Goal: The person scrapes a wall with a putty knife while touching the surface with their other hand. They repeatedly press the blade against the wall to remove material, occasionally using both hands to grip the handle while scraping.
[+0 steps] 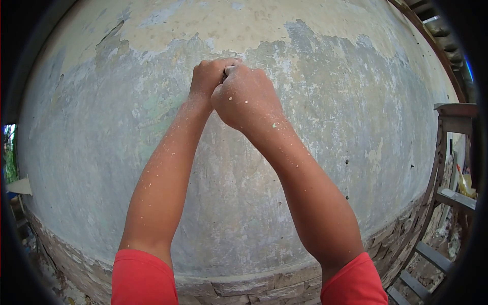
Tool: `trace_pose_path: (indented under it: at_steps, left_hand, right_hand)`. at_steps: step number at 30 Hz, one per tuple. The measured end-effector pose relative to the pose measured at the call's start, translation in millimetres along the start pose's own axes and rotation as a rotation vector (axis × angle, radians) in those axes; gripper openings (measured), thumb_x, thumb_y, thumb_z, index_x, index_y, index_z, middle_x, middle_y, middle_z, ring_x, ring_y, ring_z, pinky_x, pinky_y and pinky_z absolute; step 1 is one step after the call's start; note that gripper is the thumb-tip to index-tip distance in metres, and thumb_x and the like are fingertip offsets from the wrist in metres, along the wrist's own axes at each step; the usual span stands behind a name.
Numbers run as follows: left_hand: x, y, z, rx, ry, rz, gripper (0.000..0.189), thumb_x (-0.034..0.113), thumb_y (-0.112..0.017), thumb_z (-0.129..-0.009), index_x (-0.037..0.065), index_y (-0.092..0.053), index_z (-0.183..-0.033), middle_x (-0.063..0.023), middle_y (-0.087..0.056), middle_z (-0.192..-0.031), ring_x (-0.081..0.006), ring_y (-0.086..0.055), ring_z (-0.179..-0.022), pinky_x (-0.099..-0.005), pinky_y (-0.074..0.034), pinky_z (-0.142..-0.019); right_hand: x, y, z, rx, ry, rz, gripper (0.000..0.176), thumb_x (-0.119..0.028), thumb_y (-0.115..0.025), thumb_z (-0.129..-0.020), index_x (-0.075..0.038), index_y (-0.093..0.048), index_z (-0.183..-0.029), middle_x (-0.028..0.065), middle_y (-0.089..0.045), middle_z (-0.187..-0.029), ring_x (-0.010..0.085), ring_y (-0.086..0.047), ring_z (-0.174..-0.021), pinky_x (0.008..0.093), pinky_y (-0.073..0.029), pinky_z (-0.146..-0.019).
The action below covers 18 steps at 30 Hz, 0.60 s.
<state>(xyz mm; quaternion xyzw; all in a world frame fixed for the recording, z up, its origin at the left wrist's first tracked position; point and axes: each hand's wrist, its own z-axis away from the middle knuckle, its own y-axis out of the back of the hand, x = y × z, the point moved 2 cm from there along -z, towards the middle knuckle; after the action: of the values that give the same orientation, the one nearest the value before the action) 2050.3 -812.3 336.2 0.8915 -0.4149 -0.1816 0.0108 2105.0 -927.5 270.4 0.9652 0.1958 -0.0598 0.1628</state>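
Note:
Both my arms reach up to a wall (239, 203) whose cream paint has come off below a ragged edge, baring grey plaster. My left hand (207, 76) is closed near that edge. My right hand (246, 94) is closed too, pressed against my left. A small dark piece of something shows between them, but the hands hide the rest, so I cannot make out what it is. Pale dust and paint flakes stick to my hands and forearms.
A metal ladder (439, 198) stands at the right edge. Rough stone or brickwork (254, 292) runs along the wall's foot. Behind the ladder is a yellowish object (465, 183). A pale ledge (19, 186) juts out at the far left.

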Motion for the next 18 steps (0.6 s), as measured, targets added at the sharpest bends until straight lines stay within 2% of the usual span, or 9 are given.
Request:
trace_pose_path:
  at_steps: [2, 6, 8, 10, 12, 14, 16, 18]
  left_hand:
    - [-22, -16, 1, 0.268, -0.168, 0.274, 0.021, 0.011, -0.063, -0.080, 0.017, -0.072, -0.098, -0.0041, -0.071, -0.101, -0.0222, -0.069, -0.089, -0.0308, -0.054, -0.078]
    - [-25, -26, 5, 0.228, -0.031, 0.342, 0.022, 0.009, -0.062, -0.081, 0.017, -0.072, -0.098, -0.0044, -0.070, -0.103, -0.0214, -0.069, -0.090, -0.0314, -0.054, -0.080]
    - [-28, -31, 9, 0.346, -0.254, 0.230, 0.024, 0.007, -0.061, -0.081, 0.017, -0.072, -0.100, -0.0049, -0.070, -0.105, -0.0198, -0.069, -0.090, -0.0310, -0.054, -0.080]
    - [-22, -24, 3, 0.326, -0.245, 0.247, 0.027, 0.007, -0.061, -0.080, 0.017, -0.071, -0.102, -0.0047, -0.069, -0.106, -0.0197, -0.069, -0.088, -0.0301, -0.055, -0.079]
    - [-23, -20, -1, 0.147, 0.025, 0.307, 0.027, 0.005, -0.065, -0.079, 0.016, -0.072, -0.102, -0.0012, -0.068, -0.112, -0.0143, -0.068, -0.094, -0.0266, -0.054, -0.079]
    - [-22, -20, 2, 0.153, 0.034, 0.272, 0.027, 0.005, -0.065, -0.078, 0.016, -0.072, -0.102, -0.0017, -0.068, -0.112, -0.0147, -0.068, -0.093, -0.0266, -0.054, -0.079]
    - [-23, -21, 1, 0.198, -0.073, 0.238, 0.026, 0.005, -0.065, -0.079, 0.015, -0.072, -0.102, -0.0025, -0.068, -0.112, -0.0155, -0.069, -0.092, -0.0272, -0.054, -0.079]
    - [-25, -17, -11, 0.214, -0.035, 0.299, 0.025, 0.007, -0.064, -0.079, 0.017, -0.072, -0.101, -0.0024, -0.069, -0.108, -0.0171, -0.069, -0.088, -0.0282, -0.054, -0.076]
  right_hand:
    - [8, -23, -4, 0.125, 0.021, 0.087, 0.032, -0.010, -0.048, -0.083, 0.007, -0.059, -0.109, 0.0272, -0.065, -0.083, 0.0410, -0.065, -0.079, 0.0474, -0.052, -0.074]
    - [20, -33, -1, 0.129, 0.000, 0.055, 0.032, -0.010, -0.048, -0.083, 0.007, -0.059, -0.108, 0.0269, -0.065, -0.082, 0.0417, -0.065, -0.079, 0.0474, -0.052, -0.073]
    - [20, -31, 5, 0.121, -0.003, 0.058, 0.033, -0.010, -0.048, -0.084, 0.006, -0.059, -0.110, 0.0260, -0.065, -0.081, 0.0420, -0.065, -0.079, 0.0468, -0.052, -0.073]
    - [20, -30, -1, 0.122, -0.008, 0.065, 0.034, -0.011, -0.048, -0.084, 0.006, -0.058, -0.111, 0.0262, -0.065, -0.081, 0.0421, -0.065, -0.080, 0.0465, -0.052, -0.074]
    - [20, -29, -1, 0.100, -0.009, 0.065, 0.035, -0.011, -0.047, -0.085, 0.006, -0.058, -0.113, 0.0265, -0.065, -0.081, 0.0423, -0.065, -0.080, 0.0463, -0.052, -0.074]
    - [19, -25, 4, 0.107, -0.009, 0.066, 0.036, -0.010, -0.045, -0.085, 0.006, -0.057, -0.115, 0.0270, -0.065, -0.081, 0.0421, -0.065, -0.081, 0.0468, -0.052, -0.074]
    - [16, -32, -2, 0.126, 0.008, 0.075, 0.036, -0.010, -0.045, -0.085, 0.005, -0.057, -0.115, 0.0270, -0.065, -0.081, 0.0419, -0.065, -0.080, 0.0467, -0.052, -0.074]
    - [17, -26, -9, 0.154, 0.013, 0.084, 0.036, -0.009, -0.044, -0.085, 0.005, -0.057, -0.116, 0.0270, -0.065, -0.080, 0.0418, -0.065, -0.080, 0.0467, -0.053, -0.073]
